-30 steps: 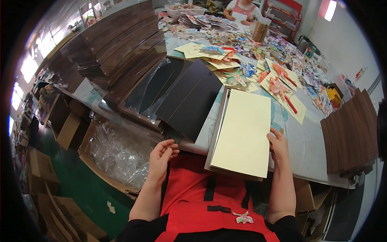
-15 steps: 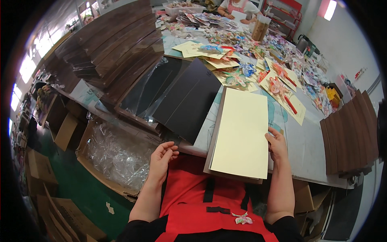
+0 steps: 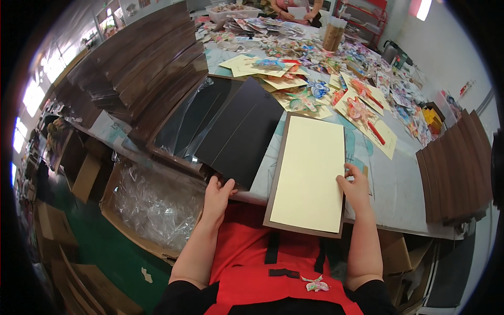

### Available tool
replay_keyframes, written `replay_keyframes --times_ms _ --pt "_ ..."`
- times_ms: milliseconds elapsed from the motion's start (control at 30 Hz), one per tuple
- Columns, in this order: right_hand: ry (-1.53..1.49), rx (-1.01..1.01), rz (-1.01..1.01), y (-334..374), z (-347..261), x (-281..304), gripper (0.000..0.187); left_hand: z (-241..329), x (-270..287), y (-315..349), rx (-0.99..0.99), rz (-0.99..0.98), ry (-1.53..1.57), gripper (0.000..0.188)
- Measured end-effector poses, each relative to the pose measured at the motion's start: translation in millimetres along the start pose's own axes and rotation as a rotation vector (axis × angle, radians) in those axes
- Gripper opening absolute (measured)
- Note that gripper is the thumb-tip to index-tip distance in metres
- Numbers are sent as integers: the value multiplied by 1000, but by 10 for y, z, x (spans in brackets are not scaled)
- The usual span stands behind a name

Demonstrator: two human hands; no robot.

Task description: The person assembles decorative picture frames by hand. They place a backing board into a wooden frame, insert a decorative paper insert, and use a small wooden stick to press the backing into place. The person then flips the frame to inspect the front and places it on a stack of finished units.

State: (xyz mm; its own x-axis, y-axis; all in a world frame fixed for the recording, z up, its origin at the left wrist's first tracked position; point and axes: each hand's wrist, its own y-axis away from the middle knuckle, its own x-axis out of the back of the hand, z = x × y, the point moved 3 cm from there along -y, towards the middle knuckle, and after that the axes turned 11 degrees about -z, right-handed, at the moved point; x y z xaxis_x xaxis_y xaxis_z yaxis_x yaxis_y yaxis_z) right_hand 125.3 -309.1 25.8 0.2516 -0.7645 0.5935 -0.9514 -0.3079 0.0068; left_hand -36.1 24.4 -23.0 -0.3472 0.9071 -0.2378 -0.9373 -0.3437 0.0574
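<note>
A pale cream sheet of card (image 3: 310, 173) lies on a slightly larger brown board (image 3: 274, 202) at the table's front edge. My right hand (image 3: 355, 188) is closed at the sheet's right edge, thumb on top. My left hand (image 3: 218, 198) pinches the lower edge of a flat black board (image 3: 241, 134), which rests slanted over a stack in clear plastic wrap (image 3: 191, 118). Part of the left fingers is hidden under that edge. Beyond the cream sheet lie several cream cards (image 3: 367, 121) bearing colourful paper cut-outs and red pens.
Tall stacks of brown boards stand at the left (image 3: 142, 58) and right (image 3: 454, 170). A carton of crumpled clear plastic (image 3: 152, 202) sits below the table's left edge. Loose cut-outs (image 3: 310, 50) cover the far table. Another person's hands (image 3: 294, 16) hold a white sheet there.
My left hand has moved up to the black board's lower edge and closed on it. The cream sheet has shifted left and lies more squarely over the brown board.
</note>
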Motion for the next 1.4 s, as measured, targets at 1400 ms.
replay_keyframes --times_ms 1400 --pt "518 405 -389 -1187 -375 -512 51 535 -410 317 -338 -3 209 23"
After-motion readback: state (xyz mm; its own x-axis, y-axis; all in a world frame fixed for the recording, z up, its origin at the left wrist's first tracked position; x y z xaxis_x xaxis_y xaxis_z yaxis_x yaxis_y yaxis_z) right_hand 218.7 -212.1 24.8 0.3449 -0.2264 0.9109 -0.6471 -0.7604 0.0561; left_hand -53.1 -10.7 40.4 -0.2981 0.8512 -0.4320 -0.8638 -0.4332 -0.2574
